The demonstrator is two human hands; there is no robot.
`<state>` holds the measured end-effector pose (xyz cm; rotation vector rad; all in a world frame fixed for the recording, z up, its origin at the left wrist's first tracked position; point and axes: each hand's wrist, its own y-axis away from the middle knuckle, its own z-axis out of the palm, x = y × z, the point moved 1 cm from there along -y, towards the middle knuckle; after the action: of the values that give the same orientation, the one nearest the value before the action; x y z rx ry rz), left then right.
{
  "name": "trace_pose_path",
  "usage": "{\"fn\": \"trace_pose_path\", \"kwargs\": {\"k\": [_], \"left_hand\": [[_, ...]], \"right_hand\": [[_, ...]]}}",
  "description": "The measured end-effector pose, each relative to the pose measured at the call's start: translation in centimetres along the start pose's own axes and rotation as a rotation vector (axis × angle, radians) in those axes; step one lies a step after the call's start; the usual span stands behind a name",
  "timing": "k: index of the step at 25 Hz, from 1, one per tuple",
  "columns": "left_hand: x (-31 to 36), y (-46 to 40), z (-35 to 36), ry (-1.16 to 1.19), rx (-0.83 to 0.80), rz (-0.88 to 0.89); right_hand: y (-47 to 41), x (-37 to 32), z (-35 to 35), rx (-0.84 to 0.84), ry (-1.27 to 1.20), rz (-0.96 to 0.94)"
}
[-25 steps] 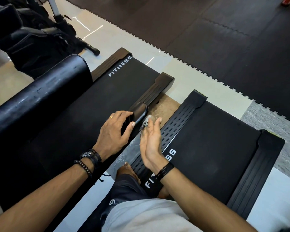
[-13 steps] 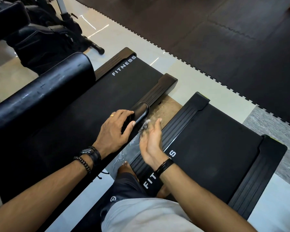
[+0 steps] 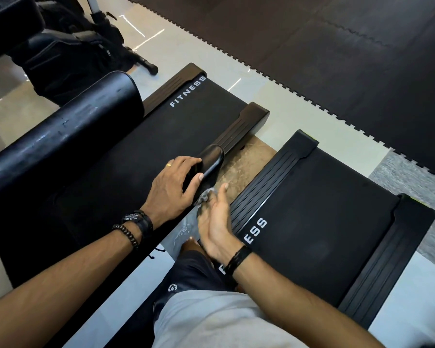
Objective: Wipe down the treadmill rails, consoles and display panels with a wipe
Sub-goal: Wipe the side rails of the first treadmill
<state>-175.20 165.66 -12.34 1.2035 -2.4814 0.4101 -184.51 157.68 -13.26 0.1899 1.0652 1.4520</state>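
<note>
**Head view: two hands at the end of a treadmill rail**

Head view looks down at two black treadmills side by side. Both belts say FITNESS in white letters. The left treadmill [image 3: 126, 156] has a shiny black rail [image 3: 211, 159] along its right side. The rail ends in a round tip.

The left hand [image 3: 172, 187] holds the end of this rail. Its fingers curl over the top and its thumb presses the right side. A gold ring is on one finger. A watch [image 3: 136, 218] and a bead bracelet [image 3: 127, 234] are on that wrist.

The right hand [image 3: 215, 222] is just beside the rail, on its right. Its fingers are straight and close together, with the palm turned to the left. A small grey wipe [image 3: 205, 194] sits crumpled between these fingers and the side of the rail, just under the left thumb. A black band [image 3: 237, 259] is on the right wrist.

The right treadmill [image 3: 324, 222] lies past the right hand. A strip of brown floor [image 3: 246, 156] shows between the two machines.

A fat black bar [image 3: 60, 136] crosses the left side, near the camera. Dark floor mats [image 3: 337, 46] with zigzag edges cover the far floor.
</note>
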Motion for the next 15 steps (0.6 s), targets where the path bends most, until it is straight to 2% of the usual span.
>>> {"fn": "trace_pose_path", "kwargs": {"k": [2, 4, 5, 8, 11, 13, 15], "left_hand": [[0.0, -0.1, -0.1, 0.003, -0.004, 0.01], [-0.2, -0.2, -0.1, 0.02, -0.009, 0.007], [-0.3, -0.3, -0.1, 0.035, -0.009, 0.002], [-0.4, -0.2, 0.0, 0.074, -0.001, 0.003], [-0.9, 0.1, 0.0, 0.176, -0.005, -0.014], [-1.6, 0.7, -0.4, 0.268, 0.019, -0.036], [-2.9, 2.4, -1.0, 0.299, 0.007, -0.034]], "right_hand": [[1.9, 0.4, 0.2, -0.036, 0.036, 0.049], [2.4, 0.0, 0.1, -0.145, 0.01, 0.072], [2.3, -0.7, 0.0, -0.139, 0.018, 0.026], [-0.2, -2.2, 0.1, -0.059, -0.161, -0.085], [-0.5, 1.0, 0.3, 0.045, -0.082, -0.086], [1.2, 4.6, 0.8, -0.024, -0.033, -0.02], [3.6, 5.1, 1.3, -0.096, -0.028, 0.021]]}}
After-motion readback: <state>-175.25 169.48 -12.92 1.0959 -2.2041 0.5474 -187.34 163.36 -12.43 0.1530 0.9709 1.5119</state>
